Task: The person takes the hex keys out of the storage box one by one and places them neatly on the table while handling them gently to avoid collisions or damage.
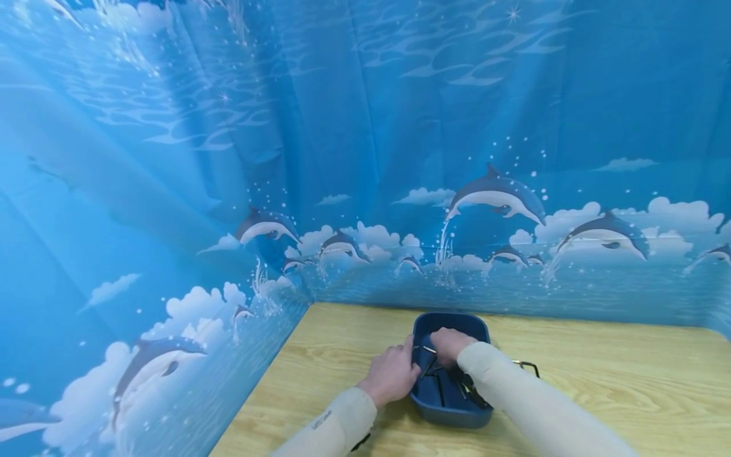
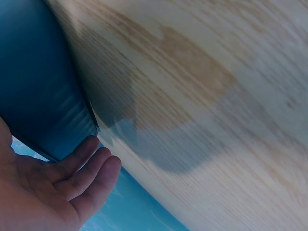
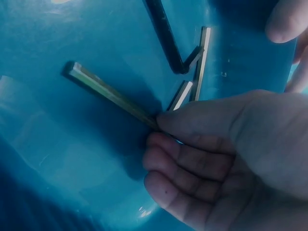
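A deep blue plastic tub (image 1: 448,416) stands on the table with several L-shaped hex keys in it. Inside the tub my right hand (image 1: 451,346) pinches a brass-coloured hex key (image 3: 113,96) between thumb and fingers; its bent part is hidden by them. Close by in the right wrist view lie a black hex key (image 3: 163,36) and another brass-coloured one (image 3: 201,62). My left hand (image 1: 391,374) grips the tub's left rim, thumb inside. In the left wrist view its other fingers lie along the outer wall.
Right of the tub, a bent dark rod (image 1: 531,366) lies on the wood-grain table (image 1: 599,374), partly behind my right sleeve (image 1: 531,393). A blue dolphin-print sheet (image 1: 365,158) rises along the table's back and left edges.
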The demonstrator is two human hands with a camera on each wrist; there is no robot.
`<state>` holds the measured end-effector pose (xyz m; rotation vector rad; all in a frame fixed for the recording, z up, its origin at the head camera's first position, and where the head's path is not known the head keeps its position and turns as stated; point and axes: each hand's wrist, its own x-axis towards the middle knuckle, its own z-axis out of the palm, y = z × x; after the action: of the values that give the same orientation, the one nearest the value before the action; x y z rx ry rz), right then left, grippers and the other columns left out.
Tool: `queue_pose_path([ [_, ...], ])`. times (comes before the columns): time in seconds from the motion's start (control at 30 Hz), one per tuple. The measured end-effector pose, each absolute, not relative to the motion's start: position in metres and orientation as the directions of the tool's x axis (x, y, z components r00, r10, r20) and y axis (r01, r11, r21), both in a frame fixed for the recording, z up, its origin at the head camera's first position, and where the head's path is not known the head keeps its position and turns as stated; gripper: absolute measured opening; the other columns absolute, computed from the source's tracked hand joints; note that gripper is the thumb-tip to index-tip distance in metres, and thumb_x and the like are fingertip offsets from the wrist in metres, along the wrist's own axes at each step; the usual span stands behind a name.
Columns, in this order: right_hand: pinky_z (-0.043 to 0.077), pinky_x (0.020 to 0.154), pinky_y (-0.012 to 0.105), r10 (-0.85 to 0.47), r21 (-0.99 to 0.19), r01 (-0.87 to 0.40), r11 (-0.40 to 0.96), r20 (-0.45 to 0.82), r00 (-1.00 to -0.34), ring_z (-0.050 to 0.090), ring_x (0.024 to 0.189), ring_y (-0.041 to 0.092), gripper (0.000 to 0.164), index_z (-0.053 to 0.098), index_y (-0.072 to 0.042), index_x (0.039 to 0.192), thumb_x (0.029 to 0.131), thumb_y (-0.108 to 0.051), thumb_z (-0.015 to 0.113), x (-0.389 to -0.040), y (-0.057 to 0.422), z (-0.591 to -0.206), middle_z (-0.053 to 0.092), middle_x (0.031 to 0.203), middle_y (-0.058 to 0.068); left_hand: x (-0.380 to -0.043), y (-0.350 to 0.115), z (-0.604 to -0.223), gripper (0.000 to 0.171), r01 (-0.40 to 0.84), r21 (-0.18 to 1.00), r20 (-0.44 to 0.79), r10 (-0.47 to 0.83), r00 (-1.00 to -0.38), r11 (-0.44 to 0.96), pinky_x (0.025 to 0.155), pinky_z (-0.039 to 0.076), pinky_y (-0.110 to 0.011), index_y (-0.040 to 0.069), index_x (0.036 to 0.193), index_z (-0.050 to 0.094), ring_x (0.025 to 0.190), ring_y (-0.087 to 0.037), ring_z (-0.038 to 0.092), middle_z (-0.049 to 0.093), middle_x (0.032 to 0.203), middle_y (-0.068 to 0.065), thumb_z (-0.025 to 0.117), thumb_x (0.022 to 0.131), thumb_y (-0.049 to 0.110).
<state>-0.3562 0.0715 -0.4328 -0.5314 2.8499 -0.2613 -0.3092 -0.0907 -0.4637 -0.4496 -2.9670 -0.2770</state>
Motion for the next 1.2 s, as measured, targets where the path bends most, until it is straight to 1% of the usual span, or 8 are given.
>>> queue_pose_path([
  [0.13,0.047,0.061,0.036,-0.364,-0.208,-0.322,0.924,-0.207,-0.908,0.056,0.064,0.021,0.008,0.068,-0.006,0.086,0.091,-0.001,0.066,-0.355,0.072,-0.433,0.061,0.074,0.006,-0.31,-0.09,-0.465,0.061,0.304,0.158,0.143,0.283,-0.948,0.939,0.078,0.057,-0.044,0.007,0.153,0.04,0.105,-0.024,0.068,0.07,0.122,-0.011,0.056,0.099,0.029],
  [0.43,0.048,0.062,0.038,-0.376,-0.177,-0.343,0.923,-0.212,-0.902,0.056,0.066,0.021,0.006,0.069,-0.007,0.088,0.091,-0.001,0.067,-0.356,0.073,-0.433,0.061,0.075,0.006,-0.309,-0.089,-0.464,0.061,0.308,0.165,0.133,0.288,-0.948,0.937,0.078,0.057,-0.043,0.006,0.153,0.04,0.107,-0.025,0.068,0.069,0.124,-0.012,0.056,0.099,0.029],
  [0.6,0.048,0.063,0.038,-0.368,-0.164,-0.337,0.927,-0.23,-0.901,0.057,0.067,0.022,0.006,0.068,-0.007,0.089,0.092,-0.002,0.066,-0.356,0.074,-0.432,0.061,0.077,0.007,-0.31,-0.088,-0.466,0.061,0.306,0.167,0.134,0.286,-0.949,0.937,0.078,0.057,-0.042,0.007,0.153,0.04,0.105,-0.024,0.068,0.069,0.122,-0.011,0.056,0.099,0.029],
  [0.8,0.045,0.062,0.038,-0.404,-0.137,-0.383,0.913,-0.199,-0.893,0.054,0.066,0.022,0.006,0.068,-0.006,0.09,0.09,0.0,0.067,-0.355,0.075,-0.429,0.06,0.076,0.007,-0.311,-0.089,-0.467,0.061,0.311,0.161,0.148,0.289,-0.946,0.937,0.079,0.057,-0.043,0.007,0.153,0.04,0.106,-0.024,0.068,0.07,0.122,-0.012,0.056,0.098,0.029],
  [1.0,0.047,0.061,0.037,-0.425,-0.129,-0.407,0.904,-0.172,-0.889,0.055,0.064,0.02,0.007,0.068,-0.006,0.087,0.088,0.0,0.07,-0.353,0.075,-0.426,0.061,0.075,0.006,-0.312,-0.09,-0.466,0.061,0.31,0.172,0.143,0.288,-0.947,0.935,0.079,0.057,-0.043,0.006,0.153,0.04,0.107,-0.025,0.068,0.069,0.122,-0.012,0.055,0.098,0.029],
  [1.2,0.045,0.059,0.035,-0.443,-0.128,-0.427,0.895,-0.147,-0.885,0.054,0.062,0.017,0.008,0.068,-0.007,0.088,0.088,0.0,0.07,-0.353,0.076,-0.422,0.059,0.072,0.004,-0.31,-0.09,-0.464,0.061,0.303,0.178,0.145,0.28,-0.949,0.936,0.079,0.057,-0.044,0.006,0.153,0.041,0.107,-0.026,0.068,0.069,0.124,-0.012,0.056,0.098,0.028],
])
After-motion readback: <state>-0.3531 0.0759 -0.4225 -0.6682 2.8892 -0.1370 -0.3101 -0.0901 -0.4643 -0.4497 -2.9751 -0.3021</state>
